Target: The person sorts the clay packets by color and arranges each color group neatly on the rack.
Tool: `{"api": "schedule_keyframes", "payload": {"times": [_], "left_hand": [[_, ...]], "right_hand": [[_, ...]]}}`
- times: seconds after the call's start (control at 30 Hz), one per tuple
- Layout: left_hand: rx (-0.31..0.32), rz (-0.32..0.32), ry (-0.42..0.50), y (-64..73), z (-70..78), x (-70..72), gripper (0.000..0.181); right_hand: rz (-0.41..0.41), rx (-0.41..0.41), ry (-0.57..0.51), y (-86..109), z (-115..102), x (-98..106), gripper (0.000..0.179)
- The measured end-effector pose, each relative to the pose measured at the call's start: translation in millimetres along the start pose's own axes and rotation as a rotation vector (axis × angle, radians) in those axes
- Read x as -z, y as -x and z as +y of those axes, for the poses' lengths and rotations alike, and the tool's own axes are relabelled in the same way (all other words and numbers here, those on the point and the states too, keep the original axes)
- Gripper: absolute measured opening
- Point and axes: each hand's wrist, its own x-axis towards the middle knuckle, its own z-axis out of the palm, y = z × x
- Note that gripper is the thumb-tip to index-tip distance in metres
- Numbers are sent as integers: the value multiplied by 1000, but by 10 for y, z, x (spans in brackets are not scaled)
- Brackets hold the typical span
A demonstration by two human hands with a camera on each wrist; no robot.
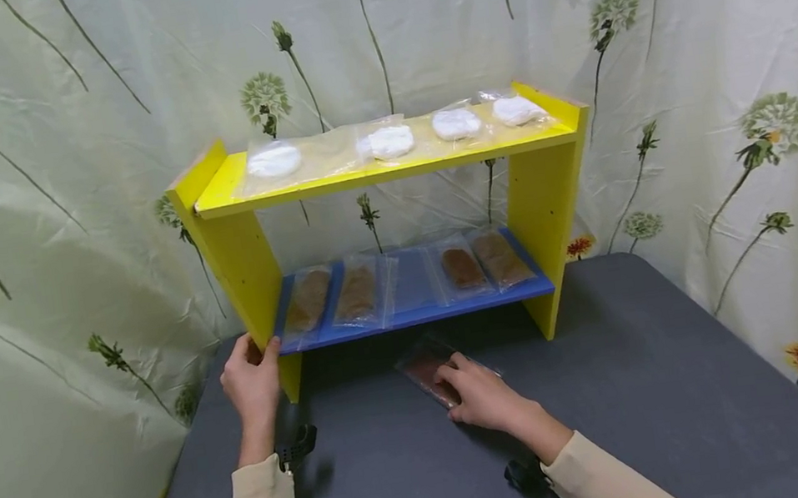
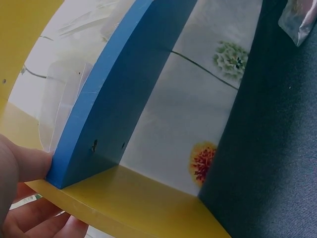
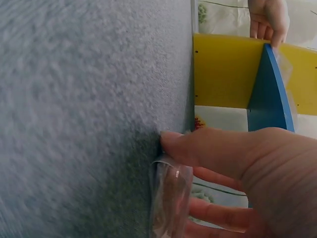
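My left hand [image 1: 251,379] grips the left yellow side panel [image 1: 237,262] of a small shelf unit. In the left wrist view its thumb [image 2: 32,163] presses at the end of the blue shelf board [image 2: 106,94], and the other fingers lie round the panel's outer side. On the table before the unit, my right hand [image 1: 480,394] holds a clear plastic bag [image 1: 418,364] with a flat reddish-brown piece inside. The right wrist view has the thumb at the bag's near edge and the fingers along its upper face; part of the bag [image 3: 168,198] is hidden or out of frame.
Several bags with brown patties [image 1: 355,292] lie on the blue board [image 1: 414,281], with a gap between two pairs. Several bagged white discs [image 1: 274,160] lie on the yellow top board [image 1: 237,169]. A dark grey table [image 1: 659,383] bears the unit; a flowered curtain [image 1: 709,73] hangs behind.
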Motion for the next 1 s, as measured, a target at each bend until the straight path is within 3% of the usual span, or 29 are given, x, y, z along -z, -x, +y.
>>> {"api": "schedule_keyframes", "payload": {"times": [0.17,0.43,0.73,1.0], "left_hand": [[0,-11,-11,0,-26,36,36],[19,-12,-34,48,-52,50,37],[-3,-14,-38,17,1,-1,36],[2,-8,-40,9,10,0,37]], "right_hand": [[-47,-2,-19,9,-19,22,51],[-73,66,43,40,13,65,52],[-123,148,121,37,30,160,58],[-145,163,63,37,16,226,58]]}}
